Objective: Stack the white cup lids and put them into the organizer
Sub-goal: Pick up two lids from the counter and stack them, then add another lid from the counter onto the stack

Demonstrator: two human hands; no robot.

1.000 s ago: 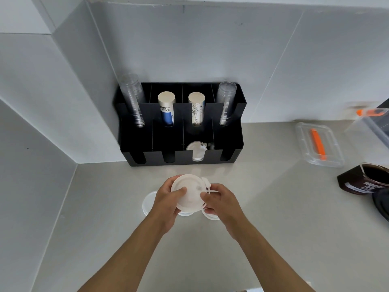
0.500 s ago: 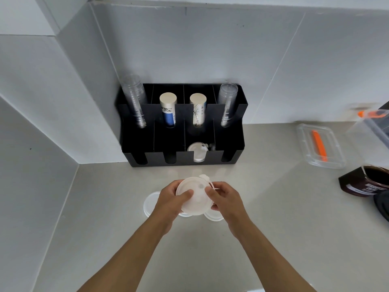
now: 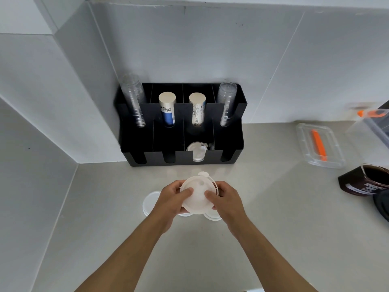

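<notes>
Risk first. The white lids [image 3: 196, 196], held low of centre in the frame, sit pinched by their rims only; thin plastic like this likely flexes, and an uneven squeeze could pop the top lid off the pile or skew the stack. A small tab sticks out at the stack's upper edge and a thin loop shows at its right edge. Either could catch on a neighbouring lid, or on the slot wall when the stack goes into the organizer [image 3: 181, 127].

More lids lie loose on the counter [image 3: 105, 207] directly under the hands: one to the left [image 3: 150, 202], and two edges peeking out below [image 3: 212, 216]. A drop here would land on them and scatter the lot.

The organizer stands against the wall, above the hands in the frame, well apart from them. Its third front slot from the left already holds lids [image 3: 197, 151]; the target is narrow, so a crooked stack may jam at the cutout.

Left hand [image 3: 171, 202]: curled part-closed, thumb on the lid's top face, fingers wrapped under the left rim. Right hand [image 3: 226, 202]: the same, mirrored on the right rim. Both grip the stack clear of the counter.
</notes>
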